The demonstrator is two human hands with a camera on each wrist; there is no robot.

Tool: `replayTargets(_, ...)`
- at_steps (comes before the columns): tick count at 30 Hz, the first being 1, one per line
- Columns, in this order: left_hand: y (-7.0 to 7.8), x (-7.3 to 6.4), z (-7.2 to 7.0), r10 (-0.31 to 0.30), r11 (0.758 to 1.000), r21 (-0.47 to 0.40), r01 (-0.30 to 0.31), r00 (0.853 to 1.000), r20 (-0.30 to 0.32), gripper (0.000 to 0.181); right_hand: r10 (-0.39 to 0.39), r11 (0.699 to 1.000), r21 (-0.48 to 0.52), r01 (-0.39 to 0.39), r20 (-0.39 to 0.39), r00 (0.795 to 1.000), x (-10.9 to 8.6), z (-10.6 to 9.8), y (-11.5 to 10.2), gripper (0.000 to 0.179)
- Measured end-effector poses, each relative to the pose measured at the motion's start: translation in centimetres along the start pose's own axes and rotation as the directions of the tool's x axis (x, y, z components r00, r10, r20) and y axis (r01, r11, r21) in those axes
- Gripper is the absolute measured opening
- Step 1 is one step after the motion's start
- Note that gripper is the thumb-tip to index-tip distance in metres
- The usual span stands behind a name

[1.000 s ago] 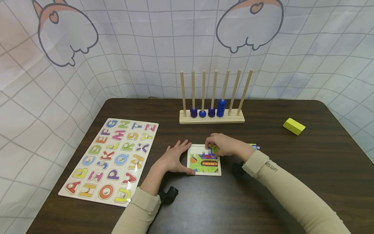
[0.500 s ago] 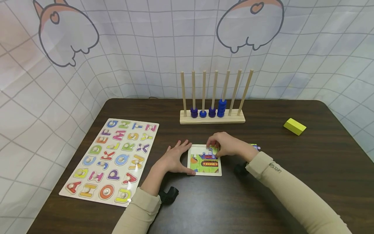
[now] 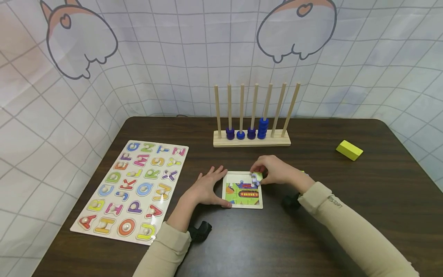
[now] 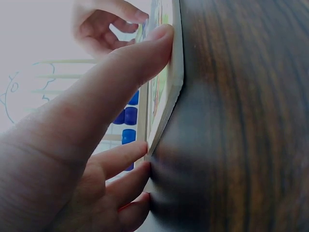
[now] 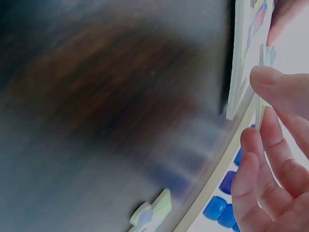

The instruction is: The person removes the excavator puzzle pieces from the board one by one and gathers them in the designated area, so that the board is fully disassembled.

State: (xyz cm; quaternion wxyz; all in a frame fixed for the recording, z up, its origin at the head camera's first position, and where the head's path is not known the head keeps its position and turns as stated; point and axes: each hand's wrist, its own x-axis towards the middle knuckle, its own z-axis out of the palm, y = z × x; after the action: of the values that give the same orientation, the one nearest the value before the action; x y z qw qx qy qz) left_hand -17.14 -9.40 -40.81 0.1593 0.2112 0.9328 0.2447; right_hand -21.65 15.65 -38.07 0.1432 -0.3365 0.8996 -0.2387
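Note:
A small square jigsaw puzzle tray (image 3: 247, 206) lies mid-table, its lower part filled with pieces picturing a tracked vehicle on green; a white strip of bare tray shows along the top. My left hand (image 3: 207, 189) is spread at its left side. In the left wrist view the thumb (image 4: 159, 38) rests on the tray's rim and the straight fingers touch its edge. Over the upper right corner, my right hand (image 3: 275, 171) pinches a puzzle piece (image 3: 256, 179), tilted up. The right wrist view shows this piece (image 5: 259, 116) edge-on between thumb and fingers.
Another puzzle piece (image 5: 152, 212) lies on the table, mostly hidden behind the right wrist in the head view. An alphabet peg board (image 3: 129, 188) is at the left. Behind the tray stands a bead-and-rod stacker (image 3: 252, 142). A yellow block (image 3: 348, 150) sits right.
My right hand has shifted slightly right and away, tilting up the pinched piece, which lay flatter before; more bare tray shows. The left hand has kept its place.

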Motion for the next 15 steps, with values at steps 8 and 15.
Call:
replayTargets(8, -0.1, 0.0, 0.1, -0.001, 1.000, 0.010, 0.001, 1.000, -0.002, 0.104, -0.004, 1.000, -0.001, 0.004, -0.045, 0.999, -1.1, -0.4, 0.7, 0.031)
replayTargets(15, 0.0, 0.0, 0.0, 0.000, 1.000, 0.012, 0.000, 1.000, 0.002, 0.104, 0.000, 1.000, -0.003, -0.001, -0.083, 0.997, -2.3, -0.7, 1.8, 0.031)
